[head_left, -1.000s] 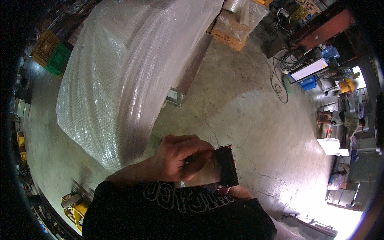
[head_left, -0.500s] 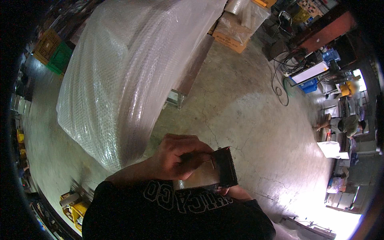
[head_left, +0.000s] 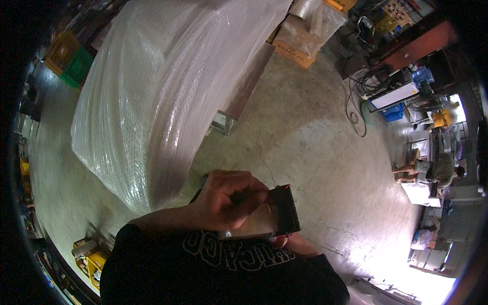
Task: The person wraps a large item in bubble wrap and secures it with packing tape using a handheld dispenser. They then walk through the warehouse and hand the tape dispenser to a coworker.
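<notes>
Close to my chest is a packing tape dispenser [head_left: 286,212] with a dark, saw-toothed head and a wide roll of packing tape [head_left: 252,229]. My right hand [head_left: 288,241] holds it from below, mostly hidden behind it. My left hand [head_left: 229,200] is closed, thumb and fingertips pinched at the tape beside the toothed head. Exactly what lies between those fingertips is too dark to make out. A large object under bubble wrap [head_left: 137,96] stands ahead on the left, beyond my left hand.
A low metal leg [head_left: 222,123] sticks out under the wrapped object. A cardboard box [head_left: 295,53] stands beyond it. Black cables [head_left: 362,84] lie on the floor at the right, and a person [head_left: 441,170] bends there. Yellow bins [head_left: 95,267] sit at the lower left.
My hands keep nearly the same hold on the dispenser, which has tilted slightly. The view has shifted a little. At the far right, the bending person's position has changed slightly.
</notes>
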